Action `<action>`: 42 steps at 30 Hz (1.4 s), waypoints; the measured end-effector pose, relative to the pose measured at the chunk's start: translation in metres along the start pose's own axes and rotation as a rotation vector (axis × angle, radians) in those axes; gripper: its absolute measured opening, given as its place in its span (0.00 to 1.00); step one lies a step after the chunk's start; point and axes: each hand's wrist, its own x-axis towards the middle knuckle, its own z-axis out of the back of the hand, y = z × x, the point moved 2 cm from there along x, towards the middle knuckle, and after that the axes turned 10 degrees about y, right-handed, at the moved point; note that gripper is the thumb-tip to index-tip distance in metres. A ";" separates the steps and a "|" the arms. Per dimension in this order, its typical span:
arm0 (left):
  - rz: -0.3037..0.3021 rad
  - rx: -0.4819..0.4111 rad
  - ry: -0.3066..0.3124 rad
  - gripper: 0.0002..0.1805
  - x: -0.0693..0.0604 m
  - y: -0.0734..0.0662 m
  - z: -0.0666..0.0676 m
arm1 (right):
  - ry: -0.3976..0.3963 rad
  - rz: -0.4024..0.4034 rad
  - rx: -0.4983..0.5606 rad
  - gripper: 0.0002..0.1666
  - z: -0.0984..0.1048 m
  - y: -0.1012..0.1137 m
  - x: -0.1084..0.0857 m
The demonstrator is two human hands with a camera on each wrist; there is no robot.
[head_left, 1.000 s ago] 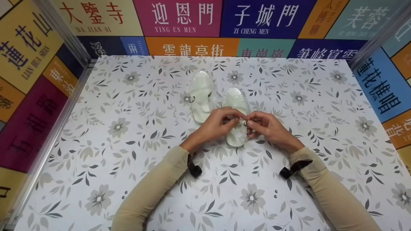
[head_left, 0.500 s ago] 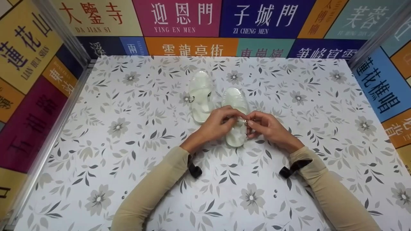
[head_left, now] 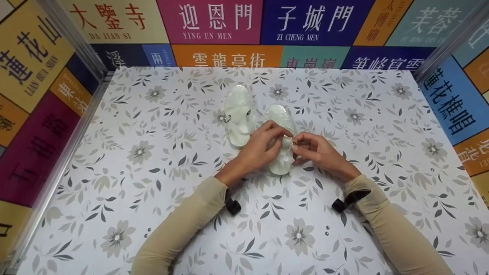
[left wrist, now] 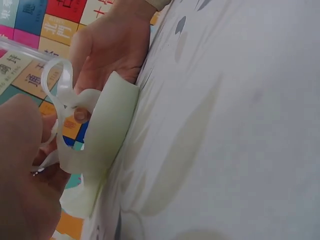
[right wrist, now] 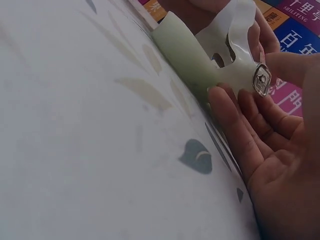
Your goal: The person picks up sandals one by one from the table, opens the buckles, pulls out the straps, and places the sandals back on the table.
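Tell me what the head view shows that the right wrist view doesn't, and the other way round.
Only the head view shows the second sandal whole, both sleeves and the black wrist straps.

Only the right wrist view shows the silver buckle face-on, and the palm side of the right hand.

Both show the left hand and right hand at the nearer sandal, the patterned tabletop and parts of the colourful sign wall.

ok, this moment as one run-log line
left grip: holding strap of nearer sandal | right grip: curled at its buckle | fastened: cannot tell | farther sandal: upright on table
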 end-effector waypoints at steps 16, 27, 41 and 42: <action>0.099 0.314 -0.180 0.18 -0.004 -0.035 0.019 | -0.077 -0.015 -0.013 0.25 -0.001 -0.002 0.004; 0.339 0.341 0.018 0.19 -0.011 -0.036 0.008 | -0.136 -0.030 -0.029 0.33 -0.002 -0.003 0.003; 0.332 0.126 0.067 0.15 -0.009 -0.025 0.004 | -0.239 -0.071 -0.143 0.38 -0.015 0.004 -0.003; 0.324 0.129 0.060 0.15 -0.009 -0.025 0.003 | -0.239 -0.071 -0.140 0.37 -0.015 0.004 -0.003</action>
